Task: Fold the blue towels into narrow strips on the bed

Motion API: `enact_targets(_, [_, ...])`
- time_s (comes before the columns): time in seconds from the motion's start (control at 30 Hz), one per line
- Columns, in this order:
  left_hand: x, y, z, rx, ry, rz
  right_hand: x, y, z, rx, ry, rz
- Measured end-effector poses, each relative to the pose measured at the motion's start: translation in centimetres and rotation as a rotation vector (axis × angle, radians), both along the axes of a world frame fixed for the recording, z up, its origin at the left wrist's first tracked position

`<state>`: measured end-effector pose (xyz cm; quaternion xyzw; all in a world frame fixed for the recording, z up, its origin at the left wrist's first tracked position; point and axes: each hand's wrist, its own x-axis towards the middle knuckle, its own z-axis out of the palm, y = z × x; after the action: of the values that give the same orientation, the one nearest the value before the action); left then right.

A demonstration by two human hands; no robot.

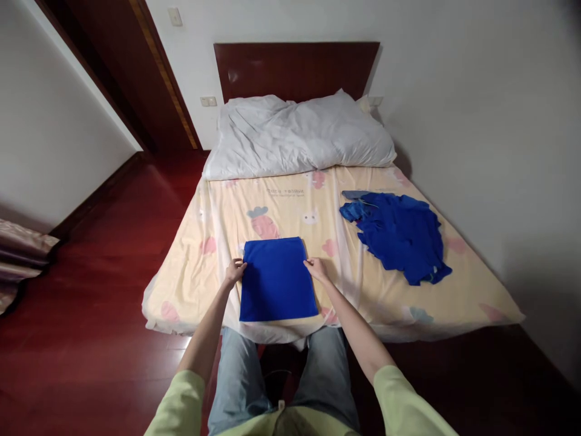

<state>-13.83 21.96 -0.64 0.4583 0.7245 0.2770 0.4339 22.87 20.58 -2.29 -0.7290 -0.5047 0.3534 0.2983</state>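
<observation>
A flat, bright blue cloth [278, 281], nearly square, lies spread near the front edge of the bed. At its left edge, a little above the middle, my left hand [235, 270] is closed in a pinch on the fabric. Level with it across the cloth, my right hand [316, 268] pinches the right edge between thumb and fingers. The cloth looks smooth, with its near corners resting on the sheet. Whether it is one layer or folded, I cannot tell.
A crumpled heap of blue cloths [402, 233] lies on the right of the bed. The patterned sheet [195, 290] covers the mattress. A white quilt [299, 133] is bunched by the dark headboard [295, 69]. A wall [508, 139] stands to the right.
</observation>
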Motion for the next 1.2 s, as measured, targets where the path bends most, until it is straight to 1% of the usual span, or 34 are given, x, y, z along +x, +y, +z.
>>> enact_targets(0.1, [0.8, 4.1, -0.8, 0.032, 0.006, 0.033, -0.4, 3.9, -0.3, 0.029, -0.067, 0.003])
enact_targets(0.17, [1.2, 6.4, -1.2, 0.058, 0.018, 0.047, -0.6, 6.0, -0.7, 0.071, -0.103, 0.043])
enact_targets(0.23, [1.5, 8.1, -1.6, 0.083, 0.045, 0.057, -0.6, 7.7, -1.1, 0.155, -0.141, 0.134])
enact_targets(0.3, [1.6, 9.2, -1.9, 0.102, 0.088, 0.063, -0.6, 8.9, -1.4, 0.232, -0.161, 0.241])
enact_targets(0.33, [1.6, 9.5, -2.0, 0.107, 0.112, 0.064, -0.6, 9.3, -1.6, 0.248, -0.160, 0.278])
enact_targets(0.4, [1.5, 9.8, -2.2, 0.109, 0.163, 0.065, -0.5, 10.0, -1.9, 0.229, -0.144, 0.278])
enact_targets(0.53, [1.5, 9.8, -2.1, 0.105, 0.259, 0.068, -0.7, 10.9, -2.3, 0.197, -0.140, 0.154])
enact_targets(0.67, [1.7, 10.2, -1.6, 0.112, 0.350, 0.054, -1.1, 11.7, -2.4, 0.194, -0.188, 0.104])
enact_targets(0.8, [1.8, 10.9, -1.0, 0.131, 0.410, -0.024, -1.2, 12.6, -2.7, 0.172, -0.206, 0.056])
enact_targets(0.93, [1.4, 11.5, -0.5, 0.144, 0.425, -0.136, -1.0, 13.5, -3.4, 0.135, -0.103, -0.024])
enact_targets(1.03, [0.8, 12.1, -0.3, 0.122, 0.417, -0.201, -0.6, 14.0, -4.0, 0.118, -0.052, -0.027])
enact_targets(1.13, [0.2, 13.2, -0.2, 0.108, 0.415, -0.226, 0.1, 14.7, -4.2, 0.123, -0.023, -0.015])
enact_targets(1.2, [-0.1, 14.2, -0.1, 0.131, 0.416, -0.215, 0.7, 15.4, -3.9, 0.136, -0.020, -0.018])
